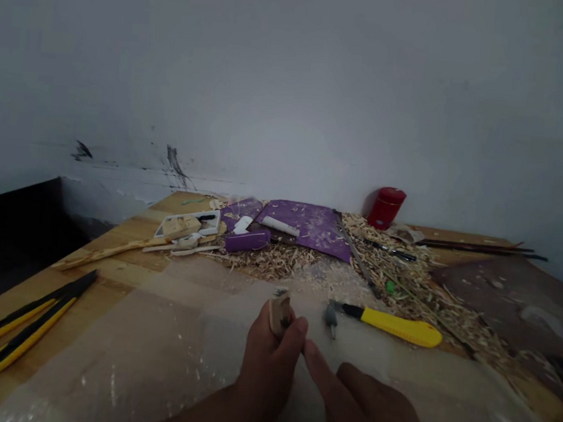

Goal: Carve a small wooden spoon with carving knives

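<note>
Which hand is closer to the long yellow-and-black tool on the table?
Left. The left hand, gripping a small wood block, is to the right of the long yellow-and-black tool. The right hand is farther away, past the left hand.

The left hand grips a small wooden block upright, its top end dark. The right hand is just beside it, index finger stretched toward the left hand. Both are above a plastic sheet on the bench. Ahead of the right hand lies a yellow-handled tool. Left of the left hand lie two black-and-yellow tools. Well ahead of both hands, wood shavings spread around a purple mat, and a red canister stands beyond.
</note>
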Tool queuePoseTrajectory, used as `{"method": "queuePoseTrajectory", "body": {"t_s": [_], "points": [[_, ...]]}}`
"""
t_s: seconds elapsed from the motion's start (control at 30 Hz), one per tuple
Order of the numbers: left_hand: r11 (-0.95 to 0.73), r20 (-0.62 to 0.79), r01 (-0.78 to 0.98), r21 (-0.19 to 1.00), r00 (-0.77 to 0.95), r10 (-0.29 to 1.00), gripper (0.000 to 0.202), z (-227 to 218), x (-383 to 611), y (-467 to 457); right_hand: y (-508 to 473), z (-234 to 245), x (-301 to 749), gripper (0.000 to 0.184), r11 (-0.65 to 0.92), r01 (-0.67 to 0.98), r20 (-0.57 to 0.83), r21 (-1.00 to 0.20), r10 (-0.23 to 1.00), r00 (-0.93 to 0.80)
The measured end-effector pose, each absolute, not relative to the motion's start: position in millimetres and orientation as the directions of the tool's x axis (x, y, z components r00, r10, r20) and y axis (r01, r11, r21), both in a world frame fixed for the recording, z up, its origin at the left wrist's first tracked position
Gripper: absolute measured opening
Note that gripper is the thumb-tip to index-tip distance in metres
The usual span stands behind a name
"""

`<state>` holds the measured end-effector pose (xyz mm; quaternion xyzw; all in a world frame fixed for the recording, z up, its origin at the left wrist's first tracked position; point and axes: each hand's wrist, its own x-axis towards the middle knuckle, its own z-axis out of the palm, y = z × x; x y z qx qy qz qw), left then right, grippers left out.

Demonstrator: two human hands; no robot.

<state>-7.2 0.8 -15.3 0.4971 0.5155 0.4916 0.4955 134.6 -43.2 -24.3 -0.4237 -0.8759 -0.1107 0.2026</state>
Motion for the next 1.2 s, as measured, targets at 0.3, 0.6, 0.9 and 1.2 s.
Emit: {"method": "queuePoseTrajectory", "body": {"t_s": [0.3, 0.6, 0.9, 1.2], "points": [[0.047, -0.046, 0.007, 0.999, -0.04, 0.998, 0.022, -15, -7, 1, -41, -24, 126, 0.044, 0.595, 0.8, 0.53, 0.076, 0.655, -0.538], [0.08, -0.081, -0.015, 0.997, -0.069, 0.994, 0.028, -8, -3, -3, -40, -25, 116, 0.045, 0.561, 0.826, 0.579, 0.06, 0.655, -0.487], [0.176, -0.174, -0.109, 0.978, 0.027, 0.984, 0.037, -15, -1, 2, -36, -18, 119, 0.045, 0.544, 0.764, 0.462, -0.347, 0.808, -0.365], [0.132, -0.074, -0.239, 0.962, 0.237, 0.969, 0.035, -18, -16, 11, -41, 1, 141, 0.045, 0.583, 0.786, 0.38, -0.206, 0.788, -0.485]]}}
